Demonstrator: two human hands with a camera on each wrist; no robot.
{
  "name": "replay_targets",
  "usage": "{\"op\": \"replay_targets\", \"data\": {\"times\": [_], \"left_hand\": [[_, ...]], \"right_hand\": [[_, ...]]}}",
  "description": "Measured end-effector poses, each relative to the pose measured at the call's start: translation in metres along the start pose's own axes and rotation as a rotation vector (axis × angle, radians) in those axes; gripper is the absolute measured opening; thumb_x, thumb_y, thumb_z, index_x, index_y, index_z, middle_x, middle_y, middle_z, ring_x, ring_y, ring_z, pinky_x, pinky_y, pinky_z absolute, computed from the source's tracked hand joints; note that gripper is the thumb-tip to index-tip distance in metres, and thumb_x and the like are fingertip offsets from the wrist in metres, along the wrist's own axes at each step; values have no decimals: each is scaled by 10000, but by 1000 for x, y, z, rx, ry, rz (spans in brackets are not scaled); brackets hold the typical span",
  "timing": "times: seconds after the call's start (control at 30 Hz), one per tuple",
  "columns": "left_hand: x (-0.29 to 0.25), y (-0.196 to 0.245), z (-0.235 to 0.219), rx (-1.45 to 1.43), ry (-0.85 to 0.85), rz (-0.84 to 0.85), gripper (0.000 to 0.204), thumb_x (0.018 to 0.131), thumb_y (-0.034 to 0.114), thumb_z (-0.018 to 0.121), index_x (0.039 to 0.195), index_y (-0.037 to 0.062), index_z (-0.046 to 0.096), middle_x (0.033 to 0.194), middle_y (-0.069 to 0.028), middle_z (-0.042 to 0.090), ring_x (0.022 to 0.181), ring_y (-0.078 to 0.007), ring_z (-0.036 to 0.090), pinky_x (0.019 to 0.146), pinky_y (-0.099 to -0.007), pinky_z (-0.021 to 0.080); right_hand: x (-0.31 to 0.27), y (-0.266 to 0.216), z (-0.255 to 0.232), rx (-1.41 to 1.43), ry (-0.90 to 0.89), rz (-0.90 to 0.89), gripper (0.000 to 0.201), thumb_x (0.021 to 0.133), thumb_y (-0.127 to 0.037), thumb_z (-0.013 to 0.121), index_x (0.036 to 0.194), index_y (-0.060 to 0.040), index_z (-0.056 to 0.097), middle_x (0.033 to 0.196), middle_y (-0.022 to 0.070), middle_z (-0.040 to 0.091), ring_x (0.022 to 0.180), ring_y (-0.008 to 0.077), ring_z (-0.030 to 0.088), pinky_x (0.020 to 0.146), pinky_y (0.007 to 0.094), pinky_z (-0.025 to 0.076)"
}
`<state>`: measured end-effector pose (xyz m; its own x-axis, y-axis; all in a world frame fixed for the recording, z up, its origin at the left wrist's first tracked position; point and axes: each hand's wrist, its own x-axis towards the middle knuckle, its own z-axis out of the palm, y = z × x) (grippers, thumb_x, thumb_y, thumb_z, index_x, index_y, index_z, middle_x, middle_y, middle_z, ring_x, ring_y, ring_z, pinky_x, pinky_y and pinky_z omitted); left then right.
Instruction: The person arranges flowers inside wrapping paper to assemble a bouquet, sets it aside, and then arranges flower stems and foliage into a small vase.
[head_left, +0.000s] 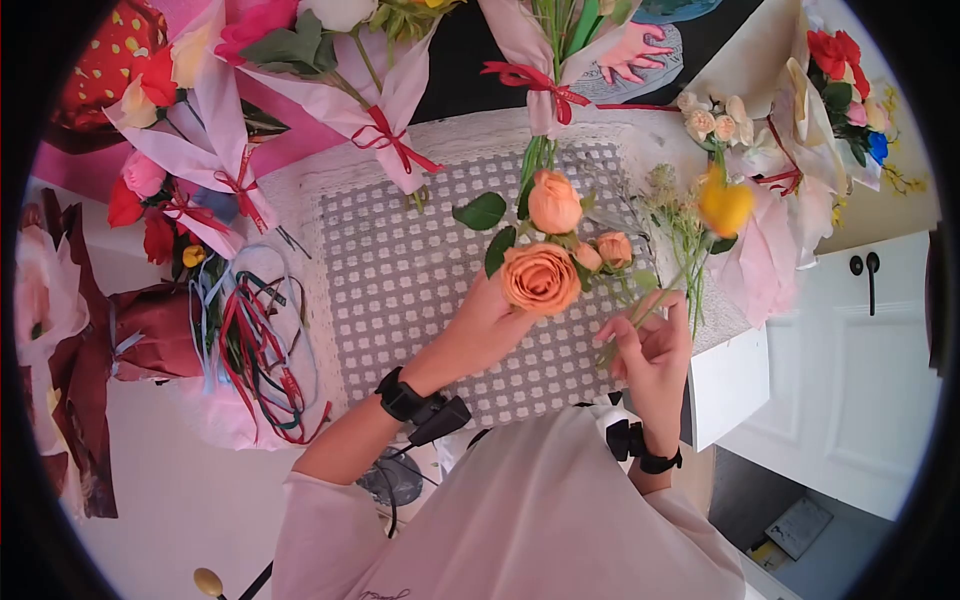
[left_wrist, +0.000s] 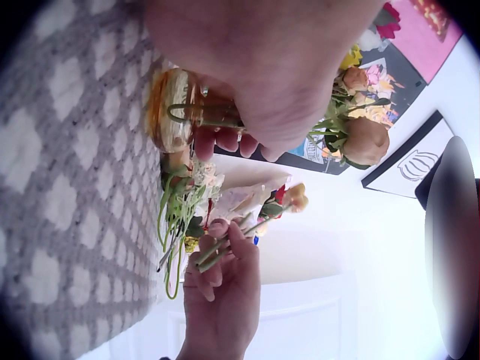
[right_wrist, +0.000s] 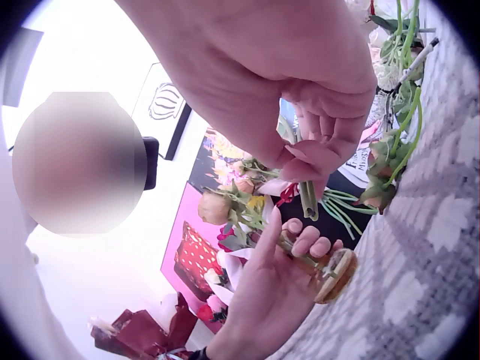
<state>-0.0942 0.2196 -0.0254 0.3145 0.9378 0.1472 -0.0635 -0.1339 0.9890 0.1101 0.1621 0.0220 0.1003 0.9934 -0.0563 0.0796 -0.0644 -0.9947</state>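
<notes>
My left hand [head_left: 490, 320] grips a small clear, amber-tinted glass vase [left_wrist: 174, 112], seen in the left wrist view with a stem curving inside it. In the head view, a large orange rose [head_left: 540, 278] and smaller orange blooms [head_left: 555, 200] stand above that hand and mostly hide the vase. To its right, my right hand [head_left: 655, 350] pinches green cut stems [right_wrist: 309, 199] between thumb and fingers. One stem leads up to a yellow flower [head_left: 726, 203], blurred in the head view. The stems' cut ends point down beside the vase in the right wrist view.
A grey-and-white checked cloth [head_left: 390, 270] covers the work surface. Loose greenery [head_left: 675, 210] lies at its right. Wrapped bouquets [head_left: 395, 145] with red ribbons line the back. Tangled ribbons [head_left: 265, 350] hang at the left, near a dark red wrapped bundle [head_left: 155, 330]. A white cabinet [head_left: 830, 370] stands right.
</notes>
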Motion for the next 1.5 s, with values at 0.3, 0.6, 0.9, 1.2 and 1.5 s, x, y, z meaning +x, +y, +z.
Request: {"op": "replay_targets", "data": {"times": [0.3, 0.6, 0.9, 1.2, 1.5], "left_hand": [[4, 11, -4, 99, -41, -11, 192, 1011, 193, 646, 1033, 12, 586, 953, 11, 576, 835, -53, 555, 710, -238, 477], [4, 1, -8, 44, -137, -116, 366, 985, 103, 653, 1316, -3, 537, 1255, -50, 608, 1164, -114, 567, 1005, -294, 481], [2, 9, -8, -30, -71, 75, 306, 924, 135, 681, 1189, 0, 608, 1074, -157, 660, 978, -290, 648, 857, -397, 507], [2, -4, -8, 167, -67, 260, 328, 941, 187, 689, 1217, 36, 597, 1109, -164, 647, 984, -321, 637, 848, -421, 507], [4, -8, -5, 62, -61, 212, 310, 968, 210, 662, 1215, 35, 594, 1142, -161, 644, 1044, -342, 634, 894, -442, 504]], "right_hand": [[25, -42, 18, 214, -57, -257, 308, 975, 50, 574, 1190, -60, 383, 936, 148, 652, 684, 110, 620, 537, 220, 505], [46, -49, 52, -270, -250, -400, 368, 940, 93, 582, 1234, -18, 391, 1083, 113, 611, 910, 190, 700, 749, 297, 597], [51, -55, 38, -215, -379, -403, 161, 913, 109, 581, 1062, 50, 567, 1059, 117, 605, 969, 163, 657, 827, 287, 572], [55, -53, 39, -372, -463, -347, 169, 839, 131, 669, 975, 67, 590, 969, 123, 641, 853, 180, 672, 774, 285, 557], [59, -53, 45, -479, -411, -496, 232, 787, 29, 781, 952, 18, 619, 888, 84, 664, 699, 176, 645, 632, 295, 498]]}}
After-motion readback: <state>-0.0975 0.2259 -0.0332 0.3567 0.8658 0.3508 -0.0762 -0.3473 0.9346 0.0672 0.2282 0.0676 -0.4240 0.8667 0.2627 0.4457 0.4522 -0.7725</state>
